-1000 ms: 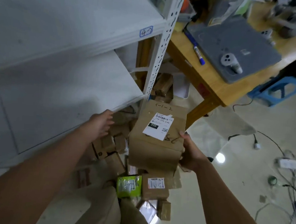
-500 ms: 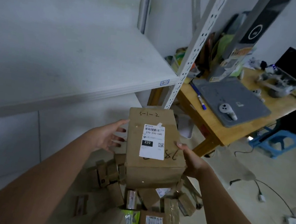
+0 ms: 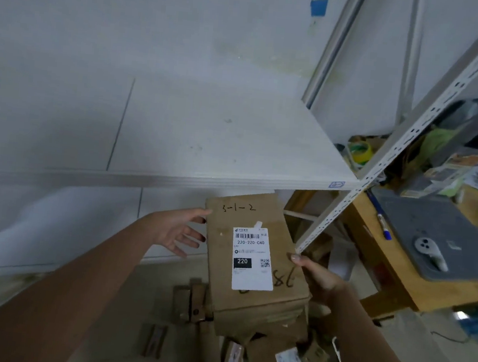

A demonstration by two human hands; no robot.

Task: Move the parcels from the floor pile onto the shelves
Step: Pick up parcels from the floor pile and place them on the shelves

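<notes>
Grips box (image 3: 253, 258) at right side with right hand (image 3: 319, 279), thumb on top, just below shelf (image 3: 207, 137) edge. Touches left side with wide-spread left hand (image 3: 177, 230).

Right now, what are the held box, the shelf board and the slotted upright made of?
Box: brown cardboard, matte, creased edges, paper label stuck on. Shelf board: white, matte; its layered edge suggests laminated board, but I can't be sure. Upright: probably white-painted metal, given the punched slots.
</notes>
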